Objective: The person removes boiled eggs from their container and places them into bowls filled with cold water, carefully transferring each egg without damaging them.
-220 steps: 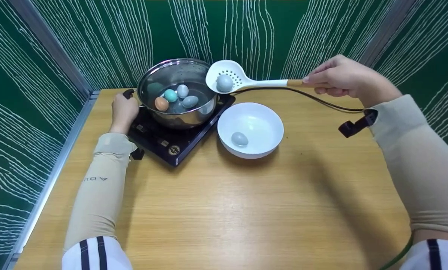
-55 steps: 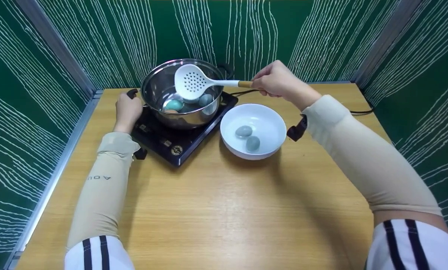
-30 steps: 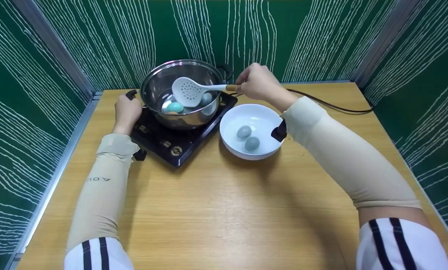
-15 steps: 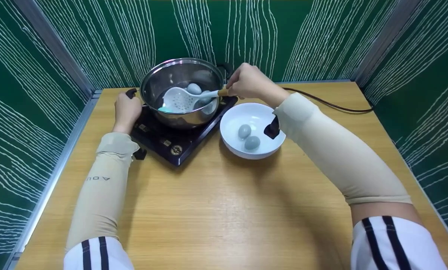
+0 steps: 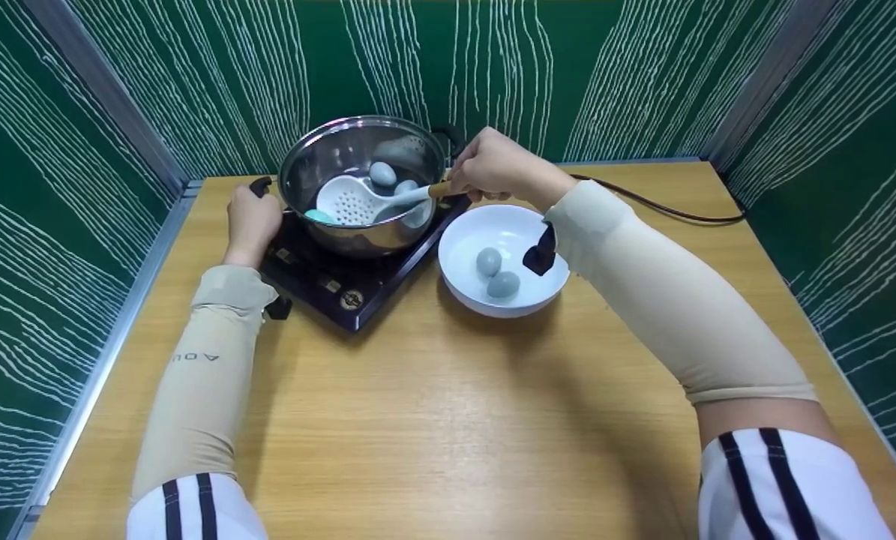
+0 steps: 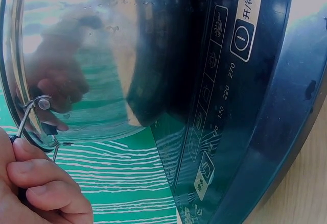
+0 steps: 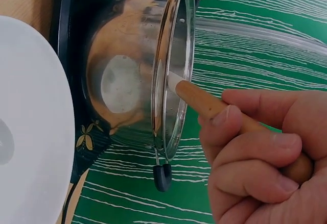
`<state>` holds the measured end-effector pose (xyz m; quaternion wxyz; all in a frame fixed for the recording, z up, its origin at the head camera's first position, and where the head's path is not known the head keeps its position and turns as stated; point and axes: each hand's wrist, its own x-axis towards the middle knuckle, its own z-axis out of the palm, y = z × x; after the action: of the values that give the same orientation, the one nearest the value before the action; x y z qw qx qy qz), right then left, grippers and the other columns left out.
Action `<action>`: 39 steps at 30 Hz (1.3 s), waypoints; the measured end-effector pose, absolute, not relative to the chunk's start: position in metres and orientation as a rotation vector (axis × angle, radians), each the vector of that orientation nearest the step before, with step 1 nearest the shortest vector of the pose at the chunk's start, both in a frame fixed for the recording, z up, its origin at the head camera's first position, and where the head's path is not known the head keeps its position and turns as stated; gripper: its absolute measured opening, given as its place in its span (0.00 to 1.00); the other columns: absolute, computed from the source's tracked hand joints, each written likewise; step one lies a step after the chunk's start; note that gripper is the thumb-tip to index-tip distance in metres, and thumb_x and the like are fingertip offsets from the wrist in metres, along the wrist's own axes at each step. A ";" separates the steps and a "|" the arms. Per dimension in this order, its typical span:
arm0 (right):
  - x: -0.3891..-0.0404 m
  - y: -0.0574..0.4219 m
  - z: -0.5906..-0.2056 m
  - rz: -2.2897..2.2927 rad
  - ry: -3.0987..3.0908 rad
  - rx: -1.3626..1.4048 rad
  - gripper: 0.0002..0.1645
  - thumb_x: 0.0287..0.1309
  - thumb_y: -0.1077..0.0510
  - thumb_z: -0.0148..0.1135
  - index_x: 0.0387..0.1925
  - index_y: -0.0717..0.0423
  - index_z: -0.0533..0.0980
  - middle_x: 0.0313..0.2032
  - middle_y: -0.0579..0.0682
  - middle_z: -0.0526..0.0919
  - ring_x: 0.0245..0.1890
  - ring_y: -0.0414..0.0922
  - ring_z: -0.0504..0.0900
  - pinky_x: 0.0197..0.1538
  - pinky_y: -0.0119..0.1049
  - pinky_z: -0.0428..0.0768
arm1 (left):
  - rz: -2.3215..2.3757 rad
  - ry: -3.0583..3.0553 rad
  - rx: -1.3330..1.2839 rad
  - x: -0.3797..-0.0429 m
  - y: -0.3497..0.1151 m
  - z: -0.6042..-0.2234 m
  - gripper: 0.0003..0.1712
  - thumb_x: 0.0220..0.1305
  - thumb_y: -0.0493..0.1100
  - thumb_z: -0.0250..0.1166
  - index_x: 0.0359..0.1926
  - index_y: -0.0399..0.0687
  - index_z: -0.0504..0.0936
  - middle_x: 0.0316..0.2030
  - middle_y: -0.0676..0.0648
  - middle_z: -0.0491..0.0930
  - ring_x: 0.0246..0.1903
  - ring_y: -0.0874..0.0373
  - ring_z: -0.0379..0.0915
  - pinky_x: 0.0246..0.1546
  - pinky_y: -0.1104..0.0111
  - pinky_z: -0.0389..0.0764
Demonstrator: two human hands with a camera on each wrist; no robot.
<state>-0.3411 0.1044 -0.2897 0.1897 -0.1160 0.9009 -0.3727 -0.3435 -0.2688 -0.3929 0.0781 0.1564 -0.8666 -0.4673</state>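
Note:
My left hand (image 5: pixel 253 225) grips the black side handle of the steel pot (image 5: pixel 373 238); the left wrist view shows the fingers curled round it. My right hand (image 5: pixel 496 166) holds the wooden handle of a white slotted ladle (image 5: pixel 349 196), whose perforated bowl is down inside the pot. A turquoise egg (image 5: pixel 319 216) shows at the ladle's front edge, partly hidden by it. Behind the ladle lies a pale blue egg (image 5: pixel 382 174), with another bluish egg (image 5: pixel 406 187) beside its neck. Right of the pot, a white bowl (image 5: pixel 455 247) holds two grey-blue eggs (image 5: pixel 503 284).
Under the pot is a black induction cooker (image 5: pixel 320 289) on the wooden table (image 5: pixel 448 420). Its cable (image 5: pixel 657 205) runs along the back right. Green panels with white streaks (image 5: pixel 492 75) enclose the back and sides.
A second egg has come into the white bowl since the first frame. My right hand has moved left, lowering the ladle into the pot among the eggs. My left hand stays on the handle.

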 end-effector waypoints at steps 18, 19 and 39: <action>-0.341 0.088 -0.300 -1.170 2.402 -0.181 0.13 0.79 0.55 0.60 0.52 0.57 0.86 0.26 0.47 0.79 0.21 0.39 0.70 0.27 0.31 0.69 | -1.355 -2.558 0.429 -0.341 -0.268 -0.394 0.05 0.73 0.37 0.47 0.37 0.51 0.65 0.35 0.48 0.62 0.36 0.52 0.61 0.41 0.62 0.63; -0.342 0.087 -0.301 -1.175 2.408 -0.172 0.13 0.80 0.54 0.60 0.52 0.57 0.86 0.26 0.47 0.79 0.21 0.39 0.70 0.27 0.31 0.69 | -1.355 -2.559 0.427 -0.341 -0.268 -0.394 0.05 0.73 0.38 0.47 0.38 0.51 0.65 0.36 0.48 0.62 0.37 0.51 0.62 0.42 0.62 0.63; -0.343 0.106 -0.307 -1.318 2.257 -0.058 0.15 0.80 0.54 0.59 0.54 0.59 0.85 0.23 0.45 0.78 0.17 0.38 0.65 0.25 0.29 0.64 | -1.405 -2.593 0.470 -0.343 -0.268 -0.393 0.18 0.76 0.38 0.45 0.60 0.35 0.71 0.43 0.46 0.66 0.47 0.49 0.66 0.51 0.61 0.67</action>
<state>-0.3432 0.1056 -0.3071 0.2605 -0.0215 0.8335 -0.4867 -0.3435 -0.2683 -0.3930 0.0773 0.1568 -0.8657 -0.4690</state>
